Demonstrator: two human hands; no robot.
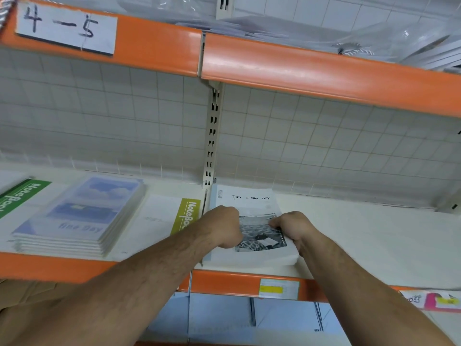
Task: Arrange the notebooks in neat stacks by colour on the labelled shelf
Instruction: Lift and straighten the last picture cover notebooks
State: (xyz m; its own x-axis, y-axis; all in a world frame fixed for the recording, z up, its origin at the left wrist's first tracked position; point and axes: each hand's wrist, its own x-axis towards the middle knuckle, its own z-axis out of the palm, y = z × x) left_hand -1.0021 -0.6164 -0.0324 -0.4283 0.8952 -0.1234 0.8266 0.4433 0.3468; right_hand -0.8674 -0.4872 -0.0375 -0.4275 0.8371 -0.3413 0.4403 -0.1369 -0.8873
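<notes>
A stack of white notebooks with a black-and-white photo cover (252, 206) lies on the cream shelf (361, 236), just right of the slotted upright. My left hand (222, 226) grips the stack's left edge with curled fingers. At the right edge my right hand (291, 227) holds it, thumb on the cover. A stack of blue "Fine Day" notebooks (82, 216) sits to the left. Between the two stacks lies a white notebook with a yellow-green "NoteBook" spine (172, 218). A green "NoteBook" one (22, 196) shows at the far left.
The orange shelf lip (224, 283) carries a yellow price tag (278, 288). Above, another orange-edged shelf bears a paper label "4-5" (66, 28) and plastic-wrapped goods. Light blue notebooks (219, 318) lie on the shelf below. A wire grid backs the shelf.
</notes>
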